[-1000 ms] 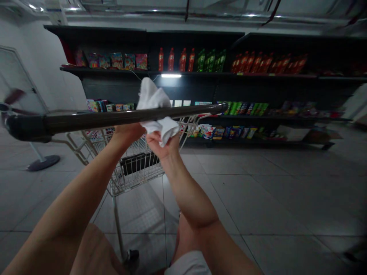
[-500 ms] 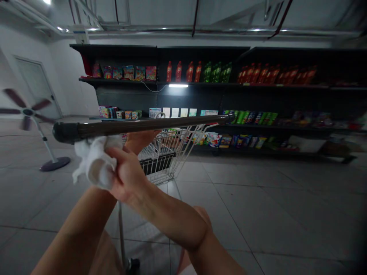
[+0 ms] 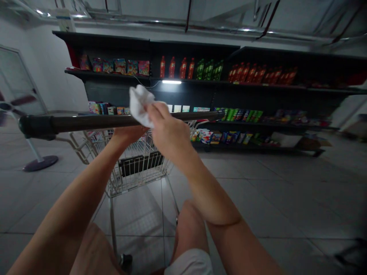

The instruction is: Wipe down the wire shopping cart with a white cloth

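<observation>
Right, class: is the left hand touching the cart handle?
Touching: the head view shows the left hand meeting the underside of the cart handle, with no gap.

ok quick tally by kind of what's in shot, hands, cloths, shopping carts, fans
hands: 2 (left hand, right hand)
white cloth: 1
shopping cart: 1
standing fan: 1
total: 5

Pretty dim overall, the LED strip light glows brightest, edges warp fisheye-style, and the floor fan's blades smear with motion blur.
</observation>
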Demonstrator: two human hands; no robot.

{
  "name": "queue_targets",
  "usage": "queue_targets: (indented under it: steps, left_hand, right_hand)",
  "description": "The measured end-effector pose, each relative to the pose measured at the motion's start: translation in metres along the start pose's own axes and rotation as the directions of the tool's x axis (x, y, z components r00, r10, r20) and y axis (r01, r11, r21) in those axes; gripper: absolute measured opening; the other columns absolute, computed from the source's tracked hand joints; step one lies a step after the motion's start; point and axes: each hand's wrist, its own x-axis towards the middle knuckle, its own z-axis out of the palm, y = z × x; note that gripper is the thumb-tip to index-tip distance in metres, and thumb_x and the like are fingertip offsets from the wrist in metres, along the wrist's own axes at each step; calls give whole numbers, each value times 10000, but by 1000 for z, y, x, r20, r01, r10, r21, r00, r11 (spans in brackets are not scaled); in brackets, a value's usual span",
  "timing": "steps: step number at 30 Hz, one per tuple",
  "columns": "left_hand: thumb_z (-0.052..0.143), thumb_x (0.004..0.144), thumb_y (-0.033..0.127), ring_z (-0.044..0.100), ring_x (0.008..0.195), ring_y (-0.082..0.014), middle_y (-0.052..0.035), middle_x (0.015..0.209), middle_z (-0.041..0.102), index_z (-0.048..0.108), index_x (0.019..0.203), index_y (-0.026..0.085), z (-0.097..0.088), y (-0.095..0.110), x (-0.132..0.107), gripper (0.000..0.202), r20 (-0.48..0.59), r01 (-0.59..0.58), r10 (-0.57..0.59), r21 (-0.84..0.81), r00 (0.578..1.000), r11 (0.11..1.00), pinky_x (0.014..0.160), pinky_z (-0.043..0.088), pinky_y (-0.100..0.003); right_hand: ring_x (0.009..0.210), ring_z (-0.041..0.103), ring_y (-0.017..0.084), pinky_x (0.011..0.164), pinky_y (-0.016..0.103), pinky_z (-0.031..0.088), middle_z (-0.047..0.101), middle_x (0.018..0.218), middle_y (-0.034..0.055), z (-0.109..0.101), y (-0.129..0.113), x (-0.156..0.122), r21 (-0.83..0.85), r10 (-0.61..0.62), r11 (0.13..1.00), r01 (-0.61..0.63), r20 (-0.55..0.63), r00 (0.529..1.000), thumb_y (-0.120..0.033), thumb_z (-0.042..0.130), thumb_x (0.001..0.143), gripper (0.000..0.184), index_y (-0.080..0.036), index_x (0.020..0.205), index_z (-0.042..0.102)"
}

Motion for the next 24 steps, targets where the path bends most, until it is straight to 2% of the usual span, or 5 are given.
queue_targets:
  steps: [4, 8, 12, 18, 24]
  left_hand:
    - [328, 905, 551, 534, 1107, -307, -84, 1068, 678, 594, 1175, 189, -2, 11, 4, 524, -17, -3, 7, 201, 1000, 980, 908, 374, -468]
    - [359, 895, 545, 590, 989, -257, -95, 969, 695, 614, 1115, 189, 0, 14, 3, 490, -69, -11, 26, 213, 997, 977, 808, 407, -385]
    - [373, 888, 540, 602, 969, -248, -92, 899, 698, 612, 1092, 202, 7, 9, 8, 462, -105, -32, 53, 194, 993, 980, 795, 409, -358]
    - [367, 886, 564, 570, 985, -228, -48, 812, 681, 621, 1055, 193, 5, -2, 8, 481, -64, -40, 48, 118, 997, 992, 846, 393, -344]
    - [330, 903, 571, 555, 1037, -236, -55, 921, 684, 522, 1261, 164, -2, -20, 0, 576, -9, -42, 43, 110, 999, 993, 881, 388, -350]
  right_hand:
    - [973, 574, 237, 783, 379, 486, 439, 1364, 71, -41, 104, -12, -355, 234, 893, -276, -158, 959, -94, 422, 801, 500, -226, 1278, 495]
    - [1053, 556, 269, 807, 390, 496, 474, 1337, 108, -64, 181, -16, -442, 285, 801, -403, -312, 907, -90, 426, 776, 476, -179, 1238, 498]
    - [1159, 513, 276, 863, 401, 499, 455, 1379, 116, -51, 189, -15, -437, 244, 816, -379, -335, 910, -84, 413, 771, 514, -175, 1273, 473]
    - [1358, 332, 262, 1000, 416, 444, 340, 1467, 133, 5, 192, -33, -412, 104, 867, -280, -401, 910, -130, 362, 812, 568, -159, 1378, 404]
    - [1235, 462, 322, 946, 461, 467, 446, 1368, 174, 59, 237, -57, -460, 231, 814, -356, -306, 924, -200, 404, 861, 467, -190, 1315, 511]
